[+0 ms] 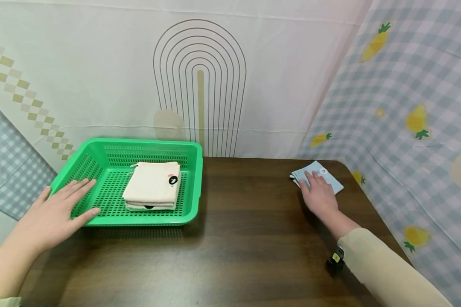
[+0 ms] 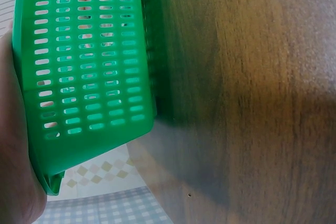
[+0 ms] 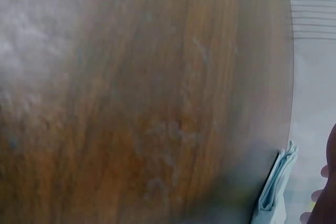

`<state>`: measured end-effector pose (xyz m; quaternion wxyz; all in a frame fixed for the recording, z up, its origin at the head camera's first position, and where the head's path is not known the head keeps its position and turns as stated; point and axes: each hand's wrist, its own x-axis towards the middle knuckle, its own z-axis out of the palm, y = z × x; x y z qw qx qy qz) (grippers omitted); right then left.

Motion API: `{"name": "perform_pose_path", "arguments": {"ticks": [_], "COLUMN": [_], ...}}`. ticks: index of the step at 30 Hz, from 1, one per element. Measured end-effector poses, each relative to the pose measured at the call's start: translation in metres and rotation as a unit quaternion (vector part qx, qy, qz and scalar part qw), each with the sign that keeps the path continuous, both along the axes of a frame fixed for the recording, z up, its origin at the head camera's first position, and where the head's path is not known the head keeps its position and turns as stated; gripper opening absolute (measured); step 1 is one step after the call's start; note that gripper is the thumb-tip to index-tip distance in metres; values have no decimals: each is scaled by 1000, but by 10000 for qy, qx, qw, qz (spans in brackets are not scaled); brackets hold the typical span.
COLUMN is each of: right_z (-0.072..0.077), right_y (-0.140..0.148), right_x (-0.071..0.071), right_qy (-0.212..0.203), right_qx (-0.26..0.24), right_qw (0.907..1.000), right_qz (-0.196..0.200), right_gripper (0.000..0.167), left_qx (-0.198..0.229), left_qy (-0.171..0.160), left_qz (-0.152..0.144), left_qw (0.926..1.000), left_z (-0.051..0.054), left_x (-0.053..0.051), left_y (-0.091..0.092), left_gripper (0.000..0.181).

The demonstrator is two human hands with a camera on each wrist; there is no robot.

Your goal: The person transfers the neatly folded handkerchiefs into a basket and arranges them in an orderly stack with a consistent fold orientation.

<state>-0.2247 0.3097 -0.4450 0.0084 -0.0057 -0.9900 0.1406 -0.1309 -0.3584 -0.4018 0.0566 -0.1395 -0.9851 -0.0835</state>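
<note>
A green plastic basket stands on the left of the table, and a stack of folded cream towels lies inside it. Over the basket's front left corner lies my left hand, its fingers fairly straight and the thumb spread. In the left wrist view the hand is beside the rim above the slotted wall. At the far right a folded light blue towel lies flat on the table. My right hand is over its near left part, fingers extended. The right wrist view shows the towel's folded layers edge-on, with a few fingertips above.
The brown wooden table has a rounded far right corner. Behind it hangs a white curtain with line arches, and a checked curtain flanks the right edge. A black device is strapped at the right wrist.
</note>
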Motion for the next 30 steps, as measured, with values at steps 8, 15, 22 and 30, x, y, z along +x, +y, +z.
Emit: {"name": "perform_pose_path", "arguments": {"ticks": [8, 15, 22, 30], "right_z": [0, 0, -2, -6], "right_y": [8, 15, 21, 32], "right_x": [-4, -11, -15, -23], "right_qy": [-35, -76, -7, 55], "right_qx": [-84, -180, -241, -214], "right_qw": [9999, 9996, 9994, 9987], "right_qz": [-71, -209, -250, -460], "right_gripper": [69, 70, 65, 66], "left_qx": [-11, -1, 5, -5], "left_qy": [-25, -51, -66, -33], "left_qz": [37, 50, 42, 28], "left_qw": [10000, 10000, 10000, 10000], "left_z": [0, 0, 1, 0], "left_x": [0, 0, 1, 1], "left_y": [0, 0, 1, 0], "left_gripper": [84, 84, 83, 83]}}
